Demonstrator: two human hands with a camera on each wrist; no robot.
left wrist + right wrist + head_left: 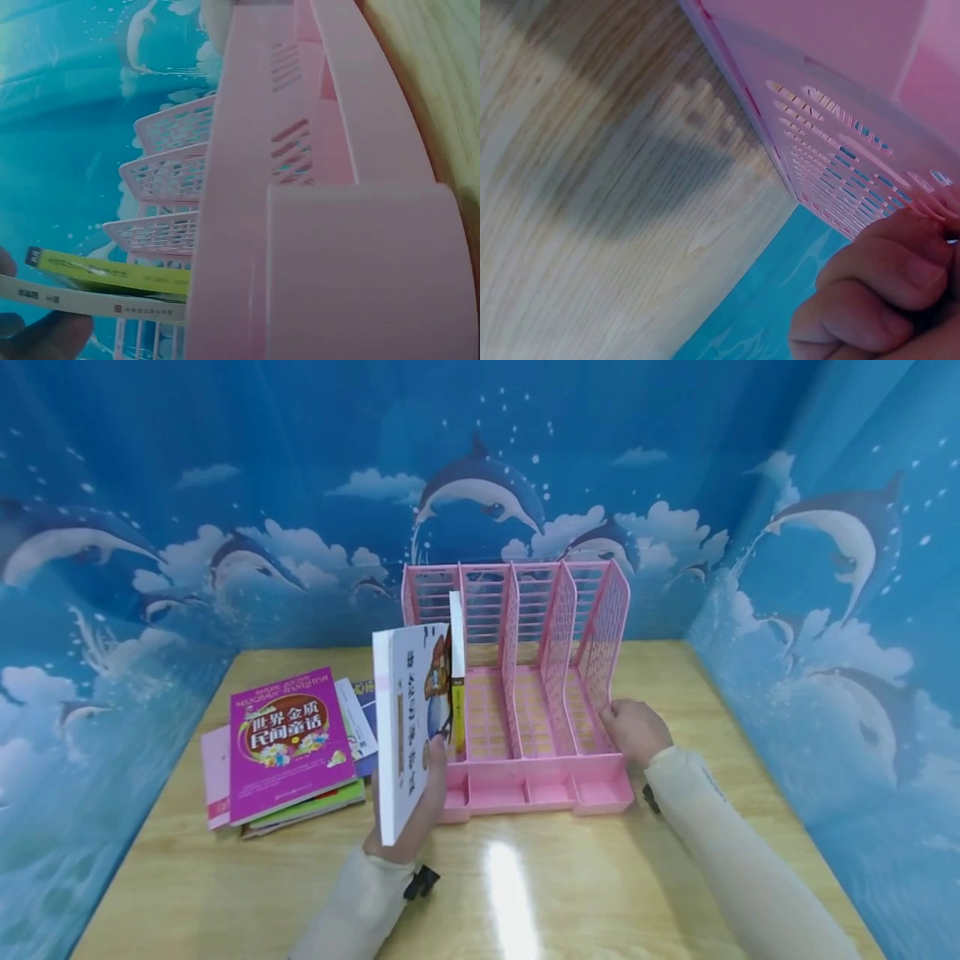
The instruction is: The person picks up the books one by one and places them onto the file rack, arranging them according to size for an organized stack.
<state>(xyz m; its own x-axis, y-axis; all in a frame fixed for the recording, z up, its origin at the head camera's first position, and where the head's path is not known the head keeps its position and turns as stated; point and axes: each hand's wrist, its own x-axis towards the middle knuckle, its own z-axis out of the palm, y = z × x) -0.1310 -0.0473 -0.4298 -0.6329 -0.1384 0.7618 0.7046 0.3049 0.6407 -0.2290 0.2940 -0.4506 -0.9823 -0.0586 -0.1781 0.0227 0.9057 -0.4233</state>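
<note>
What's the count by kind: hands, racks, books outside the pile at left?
Hands: 2 (left hand, right hand)
Racks: 1 (pink rack)
Books: 2 (white book, yellow-spined book)
Total: 5

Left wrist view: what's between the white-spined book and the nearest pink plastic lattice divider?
A thin yellow-spined book; the left wrist view shows it.
</note>
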